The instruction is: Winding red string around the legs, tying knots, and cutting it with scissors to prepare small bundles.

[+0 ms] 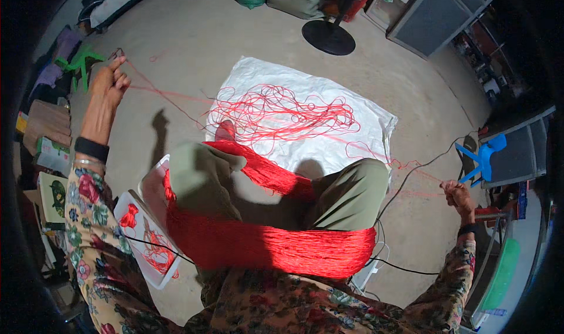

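Note:
Both arms are spread wide. Up at the far left, my left hand [110, 80] is closed with a strand of red cord pinched at the fingertips. My right hand [458, 195], low at the right, also grips red cord in closed fingers. From each hand strands run inward to a loose tangle of red cord [282, 114] on a white cloth sheet [364, 122]. A thick red skein [276, 252] loops around my bent knees, its near side across my lap. Part of its far side is hidden by my legs.
At my left stands a white tray [157, 280] holding a red bundle and cord scraps. Black cables [405, 184] cross the floor. Beyond the sheet is a round black stand base [329, 37]. A green stool [85, 64] and a blue stool [484, 159] flank me.

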The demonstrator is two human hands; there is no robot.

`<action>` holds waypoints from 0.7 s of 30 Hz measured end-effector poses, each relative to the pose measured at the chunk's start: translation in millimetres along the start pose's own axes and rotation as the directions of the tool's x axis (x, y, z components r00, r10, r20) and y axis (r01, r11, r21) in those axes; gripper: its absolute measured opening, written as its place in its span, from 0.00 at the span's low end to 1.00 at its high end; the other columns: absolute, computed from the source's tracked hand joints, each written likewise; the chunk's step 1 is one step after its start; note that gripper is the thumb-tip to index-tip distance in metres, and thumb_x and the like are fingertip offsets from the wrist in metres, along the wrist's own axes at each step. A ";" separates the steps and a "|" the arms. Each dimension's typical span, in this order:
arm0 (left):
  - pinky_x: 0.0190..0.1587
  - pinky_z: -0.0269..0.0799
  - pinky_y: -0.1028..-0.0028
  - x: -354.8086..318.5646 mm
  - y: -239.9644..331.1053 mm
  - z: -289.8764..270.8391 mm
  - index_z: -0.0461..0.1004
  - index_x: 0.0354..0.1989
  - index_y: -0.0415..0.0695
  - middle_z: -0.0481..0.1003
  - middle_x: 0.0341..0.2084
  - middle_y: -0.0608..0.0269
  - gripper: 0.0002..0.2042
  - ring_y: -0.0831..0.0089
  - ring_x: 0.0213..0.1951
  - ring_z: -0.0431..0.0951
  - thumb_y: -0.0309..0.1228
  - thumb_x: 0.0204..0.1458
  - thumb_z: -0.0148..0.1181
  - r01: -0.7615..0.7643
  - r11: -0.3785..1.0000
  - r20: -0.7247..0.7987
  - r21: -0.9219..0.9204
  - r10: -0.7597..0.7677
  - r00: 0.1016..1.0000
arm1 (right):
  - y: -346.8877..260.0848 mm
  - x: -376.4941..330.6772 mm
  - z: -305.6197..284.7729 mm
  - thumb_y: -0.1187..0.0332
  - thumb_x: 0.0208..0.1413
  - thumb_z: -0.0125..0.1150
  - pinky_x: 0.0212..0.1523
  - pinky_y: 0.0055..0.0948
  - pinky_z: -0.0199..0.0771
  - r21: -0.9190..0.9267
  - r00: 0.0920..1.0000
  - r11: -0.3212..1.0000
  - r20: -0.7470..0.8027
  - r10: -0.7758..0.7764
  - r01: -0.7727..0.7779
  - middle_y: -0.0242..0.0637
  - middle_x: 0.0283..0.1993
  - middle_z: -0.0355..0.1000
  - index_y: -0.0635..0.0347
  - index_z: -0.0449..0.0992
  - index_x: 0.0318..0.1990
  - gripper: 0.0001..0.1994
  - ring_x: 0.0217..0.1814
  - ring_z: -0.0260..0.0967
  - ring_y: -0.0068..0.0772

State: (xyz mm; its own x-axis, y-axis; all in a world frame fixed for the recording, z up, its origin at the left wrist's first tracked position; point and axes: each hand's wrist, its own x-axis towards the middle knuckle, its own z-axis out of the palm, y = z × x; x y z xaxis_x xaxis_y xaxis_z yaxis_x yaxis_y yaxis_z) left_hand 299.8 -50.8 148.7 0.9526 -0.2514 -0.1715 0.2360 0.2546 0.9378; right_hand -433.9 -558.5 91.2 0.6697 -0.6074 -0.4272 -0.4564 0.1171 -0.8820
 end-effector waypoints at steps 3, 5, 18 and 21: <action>0.37 0.68 0.73 -0.3 -21.6 82.2 0.67 0.53 0.40 0.68 0.23 0.66 0.20 0.75 0.25 0.69 0.39 0.55 0.54 -0.166 0.882 0.213 0.441 0.077 0.974 | 17.4 44.9 2.1 0.59 0.57 0.58 0.13 0.15 0.45 0.005 0.965 1.000 -0.260 -0.027 0.029 0.19 0.18 0.56 0.59 0.71 0.38 0.13 0.14 0.47 0.12; 0.43 0.70 0.70 -15.5 -32.5 123.9 0.66 0.55 0.41 0.74 0.31 0.63 0.25 0.73 0.34 0.74 0.44 0.53 0.57 -0.273 0.780 0.338 0.564 0.083 0.937 | -10.9 99.4 63.9 0.61 0.58 0.57 0.13 0.15 0.46 0.407 0.965 0.911 -0.210 0.157 -0.060 0.19 0.18 0.55 0.57 0.69 0.39 0.10 0.15 0.48 0.12; 0.27 0.65 0.80 -125.3 -142.5 286.0 0.75 0.42 0.36 0.75 0.28 0.65 0.20 0.82 0.26 0.71 0.43 0.56 0.54 -0.160 0.805 0.819 0.571 -0.546 0.178 | -188.1 192.2 295.4 0.65 0.61 0.51 0.17 0.17 0.51 0.609 0.925 0.791 0.269 -0.268 0.052 0.22 0.19 0.54 0.62 0.68 0.45 0.11 0.17 0.48 0.15; 0.18 0.55 0.82 -102.8 -148.1 261.3 0.75 0.38 0.38 0.72 0.18 0.71 0.16 0.87 0.17 0.62 0.41 0.55 0.56 0.015 0.850 0.798 0.526 -0.500 0.337 | -165.2 234.3 244.3 0.67 0.62 0.50 0.17 0.16 0.51 0.723 0.944 0.689 0.184 -0.275 0.059 0.23 0.21 0.55 0.63 0.67 0.47 0.11 0.19 0.49 0.15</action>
State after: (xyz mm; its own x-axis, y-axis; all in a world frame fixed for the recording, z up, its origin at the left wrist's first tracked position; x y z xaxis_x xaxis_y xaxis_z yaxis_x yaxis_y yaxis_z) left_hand 116.7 -306.7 106.3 0.0502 -0.9571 -0.2855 0.1141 -0.2785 0.9536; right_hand -58.5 -528.3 88.2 0.8654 -0.4605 -0.1976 0.1487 0.6125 -0.7763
